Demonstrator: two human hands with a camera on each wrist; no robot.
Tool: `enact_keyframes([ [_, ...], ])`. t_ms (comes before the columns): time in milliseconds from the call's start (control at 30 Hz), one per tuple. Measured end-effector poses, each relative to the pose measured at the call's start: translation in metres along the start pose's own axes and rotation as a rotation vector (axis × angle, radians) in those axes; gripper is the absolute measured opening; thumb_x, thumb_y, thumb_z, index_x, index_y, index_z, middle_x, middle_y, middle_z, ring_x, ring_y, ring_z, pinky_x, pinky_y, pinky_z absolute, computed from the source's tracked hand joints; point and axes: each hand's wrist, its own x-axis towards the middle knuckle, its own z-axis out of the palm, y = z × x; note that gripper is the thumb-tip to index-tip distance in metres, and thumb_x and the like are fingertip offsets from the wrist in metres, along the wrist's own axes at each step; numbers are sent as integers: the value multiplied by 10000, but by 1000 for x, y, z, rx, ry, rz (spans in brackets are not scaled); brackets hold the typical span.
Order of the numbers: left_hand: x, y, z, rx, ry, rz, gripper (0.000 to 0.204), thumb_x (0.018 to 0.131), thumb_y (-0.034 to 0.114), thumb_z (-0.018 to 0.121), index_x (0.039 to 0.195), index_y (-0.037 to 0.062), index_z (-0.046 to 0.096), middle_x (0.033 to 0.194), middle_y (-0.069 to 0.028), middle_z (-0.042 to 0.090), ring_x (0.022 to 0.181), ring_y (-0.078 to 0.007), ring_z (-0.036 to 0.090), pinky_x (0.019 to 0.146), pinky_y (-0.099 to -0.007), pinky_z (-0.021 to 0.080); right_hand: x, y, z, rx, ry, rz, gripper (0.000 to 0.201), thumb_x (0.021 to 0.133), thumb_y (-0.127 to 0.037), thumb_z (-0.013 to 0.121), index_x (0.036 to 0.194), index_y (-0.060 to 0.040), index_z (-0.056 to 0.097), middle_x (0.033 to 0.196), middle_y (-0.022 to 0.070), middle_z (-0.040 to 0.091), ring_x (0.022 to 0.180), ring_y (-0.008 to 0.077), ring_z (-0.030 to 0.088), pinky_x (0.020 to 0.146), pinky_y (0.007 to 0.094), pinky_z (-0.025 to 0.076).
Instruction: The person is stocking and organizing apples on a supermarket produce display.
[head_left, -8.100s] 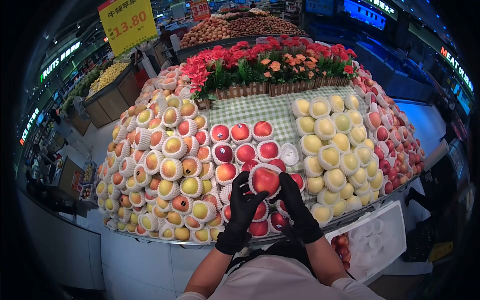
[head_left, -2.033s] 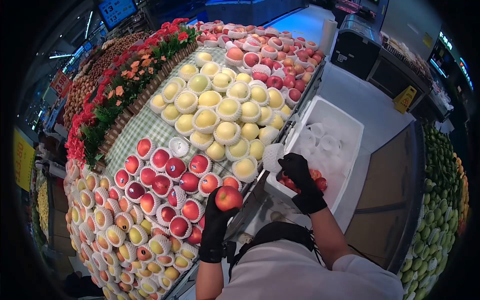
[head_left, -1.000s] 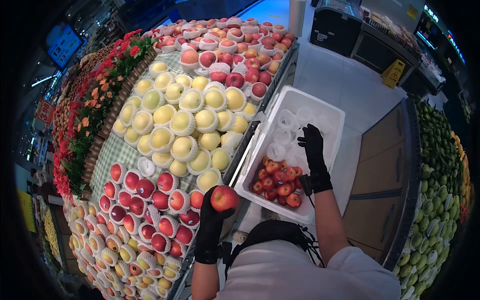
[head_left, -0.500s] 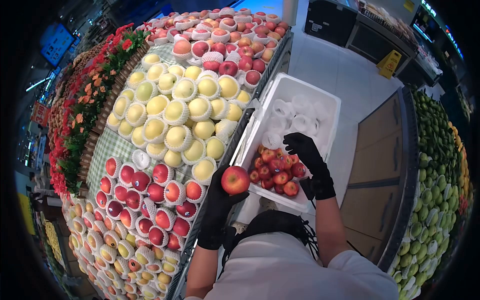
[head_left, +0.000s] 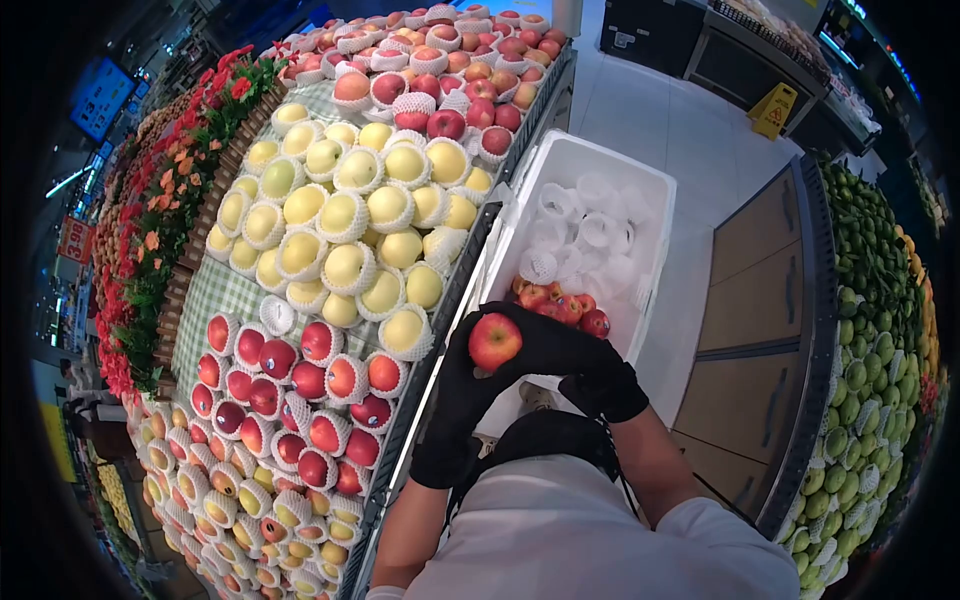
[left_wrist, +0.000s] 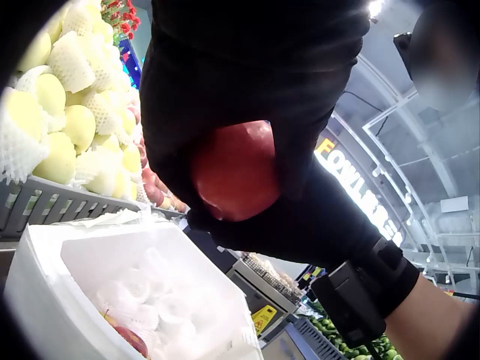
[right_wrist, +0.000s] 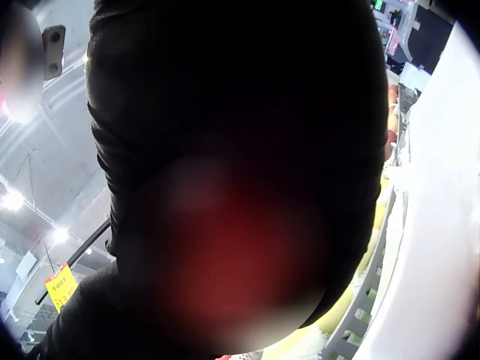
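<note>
Head view: left hand (head_left: pixel 462 378), black-gloved, curled round one bare red apple (head_left: pixel 496 343); right hand (head_left: pixel 562 352), likewise gloved, at the apple's right side, its fingertips partly hidden, so whether it grips cannot be told. Apple: roundish, no clear long axis, placed between the two hands, nearer the left palm. Beyond: white foam box (head_left: pixel 600 162), ahead and to the right, with loose apples (head_left: pixel 595 323) just past the right hand and foam nets (head_left: pixel 598 228) farther in; netted fruit (head_left: pixel 340 377), left.
</note>
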Motion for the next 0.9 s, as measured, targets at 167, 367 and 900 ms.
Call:
enact_keyframes([
  [167,-7,-17,0,-159,-5,51,847,722,34,830,1425,12,358,1384,-150,458,1261,-242,490,1028,-397,464,6,15,-13,-25,30,146,623,739,-185,802,1272,-31,519,1114,72,606,1033,172,589,906,310,485],
  [367,-13,-39,-24,-279,61,-36,779,768,-32,760,1430,7,352,1411,-157,429,1259,-257,483,1024,-398,473,17,72,-59,-195,73,373,661,688,-205,838,1241,-31,520,1107,68,595,1019,182,588,887,322,493],
  [900,-31,-41,-38,-328,134,-100,590,813,-49,705,1339,32,451,1302,-100,509,1156,-206,544,970,-349,492,-41,203,-115,-969,165,710,625,524,-350,873,937,22,586,806,131,633,762,269,656,667,366,525],
])
